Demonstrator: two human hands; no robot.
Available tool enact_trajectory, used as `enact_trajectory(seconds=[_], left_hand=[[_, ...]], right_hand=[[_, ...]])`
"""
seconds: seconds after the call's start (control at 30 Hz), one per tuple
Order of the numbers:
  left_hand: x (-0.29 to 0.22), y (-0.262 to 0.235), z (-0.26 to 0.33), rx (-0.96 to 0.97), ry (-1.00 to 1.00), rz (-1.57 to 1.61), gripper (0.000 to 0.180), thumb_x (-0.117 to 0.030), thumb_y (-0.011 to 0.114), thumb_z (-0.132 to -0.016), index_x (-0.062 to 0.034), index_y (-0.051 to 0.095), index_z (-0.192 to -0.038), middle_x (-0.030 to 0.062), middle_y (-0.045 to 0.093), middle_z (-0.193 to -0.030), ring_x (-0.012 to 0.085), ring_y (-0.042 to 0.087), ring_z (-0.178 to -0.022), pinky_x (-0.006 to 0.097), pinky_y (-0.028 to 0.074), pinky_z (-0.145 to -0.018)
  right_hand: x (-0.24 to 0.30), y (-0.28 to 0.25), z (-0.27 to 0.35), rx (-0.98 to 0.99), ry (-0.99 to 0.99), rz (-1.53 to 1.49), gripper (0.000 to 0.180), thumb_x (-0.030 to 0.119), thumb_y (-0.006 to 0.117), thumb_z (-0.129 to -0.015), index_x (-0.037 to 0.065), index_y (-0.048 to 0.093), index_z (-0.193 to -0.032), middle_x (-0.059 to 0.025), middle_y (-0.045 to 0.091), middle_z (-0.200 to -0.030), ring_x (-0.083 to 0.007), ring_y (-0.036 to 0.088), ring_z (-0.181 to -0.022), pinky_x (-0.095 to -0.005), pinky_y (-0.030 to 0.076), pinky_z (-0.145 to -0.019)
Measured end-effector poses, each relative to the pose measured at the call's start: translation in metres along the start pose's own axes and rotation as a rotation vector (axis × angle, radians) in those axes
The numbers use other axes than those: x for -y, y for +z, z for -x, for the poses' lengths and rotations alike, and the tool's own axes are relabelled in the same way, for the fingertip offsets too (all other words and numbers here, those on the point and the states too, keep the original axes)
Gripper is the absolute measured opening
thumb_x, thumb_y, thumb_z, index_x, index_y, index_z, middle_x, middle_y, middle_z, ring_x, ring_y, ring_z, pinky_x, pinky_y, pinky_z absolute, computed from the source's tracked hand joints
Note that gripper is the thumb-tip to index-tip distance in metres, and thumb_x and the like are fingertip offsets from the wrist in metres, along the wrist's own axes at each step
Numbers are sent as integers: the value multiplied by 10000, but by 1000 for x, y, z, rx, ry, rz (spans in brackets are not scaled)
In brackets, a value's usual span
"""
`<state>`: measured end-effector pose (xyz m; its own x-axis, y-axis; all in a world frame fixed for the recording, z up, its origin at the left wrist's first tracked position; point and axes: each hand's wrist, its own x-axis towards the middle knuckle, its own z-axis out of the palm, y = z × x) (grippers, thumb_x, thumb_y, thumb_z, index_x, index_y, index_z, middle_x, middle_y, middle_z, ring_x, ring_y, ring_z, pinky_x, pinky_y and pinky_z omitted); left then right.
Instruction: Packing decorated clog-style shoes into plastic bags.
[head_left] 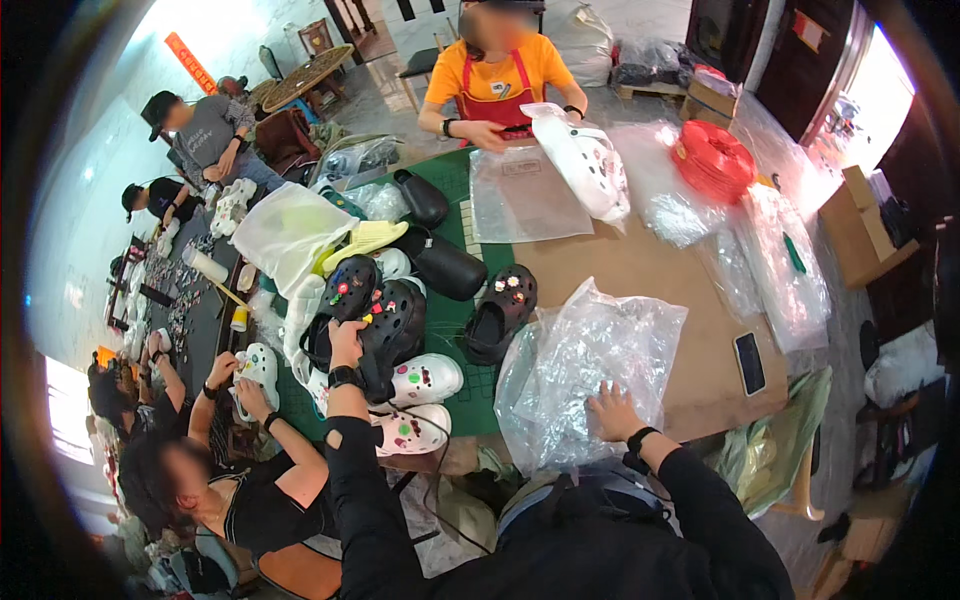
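My left hand (346, 345) reaches into the heap of shoes, its fingers closed at the edge of a black clog (395, 325) with colourful charms. Right behind it lies another black clog (352, 285) with charms. Two white clogs (425, 380) with charms sit just to the right of my left wrist. A single black clog (503, 312) with flower charms stands apart, beside the clear plastic bags (560, 370). My right hand (615, 412) lies on those bags with its fingers spread and grips nothing.
Across the table, a person in an orange shirt handles a bagged white clog (590, 165). Red twine (713, 160) and more plastic lie at the far right, a phone (749, 363) near the right edge. At left, another person works on a white clog (257, 375).
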<state>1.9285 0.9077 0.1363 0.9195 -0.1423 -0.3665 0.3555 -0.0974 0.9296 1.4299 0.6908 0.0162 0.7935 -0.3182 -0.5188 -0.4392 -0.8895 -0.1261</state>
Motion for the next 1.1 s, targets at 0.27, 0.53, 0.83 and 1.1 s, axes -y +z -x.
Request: enact_trajectory(seconds=[0.27,0.53,0.83,1.1], left_hand=[[-33,56,141,295,37,366,504,158,489,-675,22,418,-1155,149,498,-1152,292,511,-1056,397,439,-909],[31,143,253,726,-375,509,389,89,452,-772,17,499,-1151,173,546,-1136,307,549,-1027,460,425,-930],[157,216,299,772,-478,462,451,101,469,-791,-22,394,-1219,161,523,-1146,271,537,-1023,431,416,-918],[118,171,315,900,-761,97,769,-11,499,-824,-112,-5,-1396,207,481,-1191,301,536,-1043,393,416,-878]], right_hand=[[-18,-4,-3,-91,-160,11,661,331,638,-702,175,390,-1294,-198,263,-1390,-418,262,-1256,-569,273,-960],[-51,-10,-7,-300,-187,-396,266,239,569,-762,112,594,-994,-122,558,-1073,-307,540,-959,-414,428,-826],[-137,-43,45,-812,337,-675,249,131,563,-780,69,584,-1019,-139,608,-935,-305,573,-887,-375,455,-767],[-183,-147,0,-770,5,-379,514,134,666,-711,215,508,-1193,-154,369,-1314,-323,534,-987,-398,450,-827]])
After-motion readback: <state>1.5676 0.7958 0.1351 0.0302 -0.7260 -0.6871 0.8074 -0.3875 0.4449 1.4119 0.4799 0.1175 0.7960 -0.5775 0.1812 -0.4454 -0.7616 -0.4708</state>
